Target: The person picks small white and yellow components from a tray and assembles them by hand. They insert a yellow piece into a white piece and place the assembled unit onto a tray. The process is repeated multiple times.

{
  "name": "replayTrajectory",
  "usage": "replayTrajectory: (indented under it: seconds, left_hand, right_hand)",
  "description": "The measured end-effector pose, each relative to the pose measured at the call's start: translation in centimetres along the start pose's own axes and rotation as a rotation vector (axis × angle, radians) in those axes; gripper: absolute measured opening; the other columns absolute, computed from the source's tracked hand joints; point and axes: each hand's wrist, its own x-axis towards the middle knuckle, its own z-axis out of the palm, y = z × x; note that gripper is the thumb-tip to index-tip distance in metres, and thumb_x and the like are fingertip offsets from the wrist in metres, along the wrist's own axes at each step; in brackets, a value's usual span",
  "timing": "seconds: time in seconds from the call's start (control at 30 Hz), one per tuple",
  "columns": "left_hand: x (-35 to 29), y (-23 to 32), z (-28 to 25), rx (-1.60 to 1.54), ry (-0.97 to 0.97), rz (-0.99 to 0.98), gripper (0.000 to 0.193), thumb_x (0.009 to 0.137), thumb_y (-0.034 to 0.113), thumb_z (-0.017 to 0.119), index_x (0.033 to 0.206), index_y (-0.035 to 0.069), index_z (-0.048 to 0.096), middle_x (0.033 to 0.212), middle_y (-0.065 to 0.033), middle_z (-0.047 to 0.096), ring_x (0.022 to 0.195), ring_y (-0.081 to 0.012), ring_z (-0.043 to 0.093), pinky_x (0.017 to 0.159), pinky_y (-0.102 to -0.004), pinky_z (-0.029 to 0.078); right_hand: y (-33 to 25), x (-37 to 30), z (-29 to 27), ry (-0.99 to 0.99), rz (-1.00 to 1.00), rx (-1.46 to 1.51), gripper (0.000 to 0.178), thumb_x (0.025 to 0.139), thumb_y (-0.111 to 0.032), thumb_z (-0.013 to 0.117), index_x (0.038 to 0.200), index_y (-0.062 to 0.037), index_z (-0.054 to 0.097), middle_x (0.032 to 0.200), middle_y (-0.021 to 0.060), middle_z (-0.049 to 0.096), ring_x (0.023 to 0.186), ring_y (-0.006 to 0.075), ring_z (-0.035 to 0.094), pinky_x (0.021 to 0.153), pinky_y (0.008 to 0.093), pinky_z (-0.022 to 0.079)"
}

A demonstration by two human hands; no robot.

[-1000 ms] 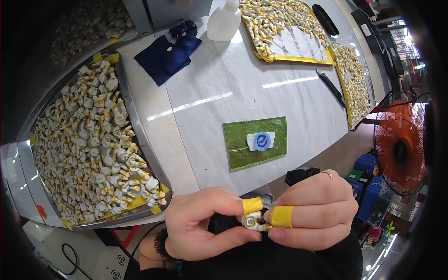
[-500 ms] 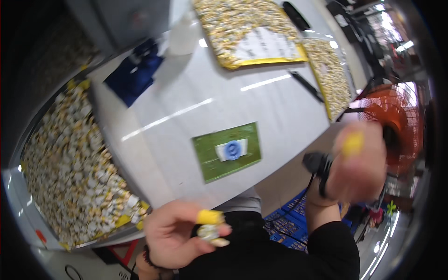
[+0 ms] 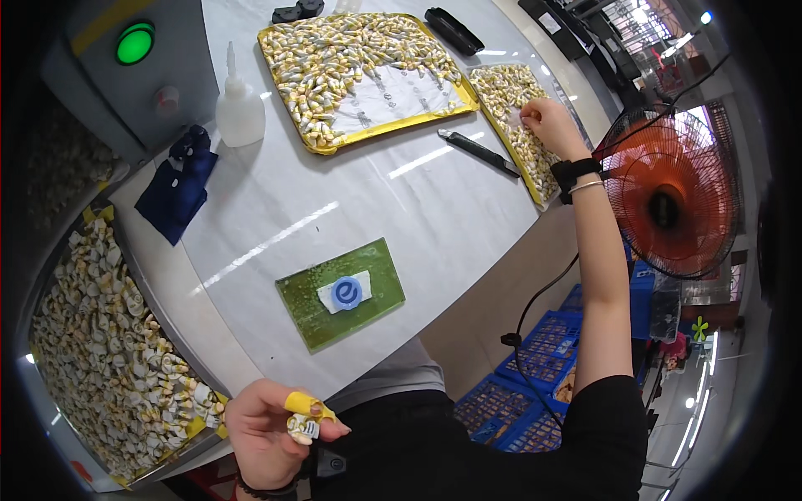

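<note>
My left hand (image 3: 266, 430), with a yellow cover on one finger, is by the table's near edge. Between its thumb and fingers it pinches a small white-and-yellow piece (image 3: 302, 427), shell-like in shape. My right hand (image 3: 553, 127) reaches out to the far right, over a narrow tray (image 3: 541, 199) of similar small pieces. Its fingertips are drawn together at the pieces; whatever they hold is too small to make out. Between my hands on the table lies a green rectangular plate (image 3: 309, 328) bearing a white patch and a round blue piece (image 3: 346, 293).
A larger yellow-edged tray (image 3: 393, 126) of pieces stands at the back, beside a black-handled cutter (image 3: 480, 153). A white squeeze bottle (image 3: 241, 117) and dark blue cloth (image 3: 173, 200) are at left. Many pieces fill a bin (image 3: 109, 334). An orange fan (image 3: 668, 192) stands right.
My right hand has moved from the near right, up and away to the narrow tray. My left hand still pinches the piece. The whole view has shifted.
</note>
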Motion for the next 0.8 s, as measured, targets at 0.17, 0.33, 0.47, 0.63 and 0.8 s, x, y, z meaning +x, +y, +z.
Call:
replayTrajectory:
  seconds: [0.17, 0.33, 0.47, 0.63, 0.8]
  left_hand:
    - [0.3, 0.9, 1.1, 0.0, 0.002, 0.073, 0.043, 0.077, 0.031, 0.075, 0.092, -0.002, 0.052, 0.076, -0.0135, 0.063, 0.068, -0.0197, 0.063, 0.063, -0.0352, 0.057]
    - [0.2, 1.2, 0.9, -0.019, 0.006, 0.061, 0.041, 0.077, 0.03, 0.076, 0.089, -0.002, 0.053, 0.07, -0.0131, 0.062, 0.065, -0.0191, 0.062, 0.058, -0.0354, 0.057]
    - [-0.1, 0.9, -0.4, -0.107, -0.109, 0.051, 0.044, 0.078, 0.024, 0.075, 0.101, -0.008, 0.054, 0.09, -0.0165, 0.064, 0.082, -0.0224, 0.067, 0.075, -0.0339, 0.055]
    - [0.3, 0.8, -0.9, -0.163, -0.127, 0.064, 0.042, 0.079, 0.019, 0.075, 0.102, -0.008, 0.054, 0.093, -0.0176, 0.064, 0.084, -0.0224, 0.067, 0.076, -0.033, 0.054]
    - [0.5, 1.0, -0.8, -0.218, -0.192, 0.052, 0.04, 0.079, 0.015, 0.074, 0.105, -0.009, 0.054, 0.093, -0.0184, 0.064, 0.087, -0.0228, 0.066, 0.077, -0.0324, 0.054]
  right_hand:
    - [0.8, 0.7, 0.8, 0.013, -0.009, -0.083, 0.009, 0.073, -0.005, 0.066, 0.078, 0.0007, 0.061, 0.081, 0.0188, 0.063, 0.078, 0.035, 0.061, 0.07, 0.0412, 0.048]
    - [0.3, 0.3, 0.5, 0.173, -0.016, -0.17, 0.011, 0.085, -0.01, 0.056, 0.09, -0.0004, 0.055, 0.079, 0.0204, 0.061, 0.076, 0.0366, 0.06, 0.069, 0.0451, 0.047]
    - [-9.2, -2.8, -2.4, 0.266, -0.077, 0.558, 0.007, 0.089, -0.002, 0.054, 0.095, 0.0013, 0.053, 0.076, 0.0054, 0.062, 0.072, 0.0094, 0.06, 0.065, 0.0219, 0.047]
    - [-22.7, -9.0, -4.5, -0.02, -0.454, 0.601, 0.023, 0.072, 0.007, 0.067, 0.093, -0.0022, 0.061, 0.081, 0.0071, 0.063, 0.07, 0.0168, 0.063, 0.06, 0.0268, 0.05]
    - [-25.3, -9.9, -3.5, -0.155, -0.819, 0.483, 0.029, 0.064, 0.004, 0.062, 0.092, -0.0015, 0.061, 0.082, 0.008, 0.059, 0.076, 0.0239, 0.059, 0.065, 0.0323, 0.05]
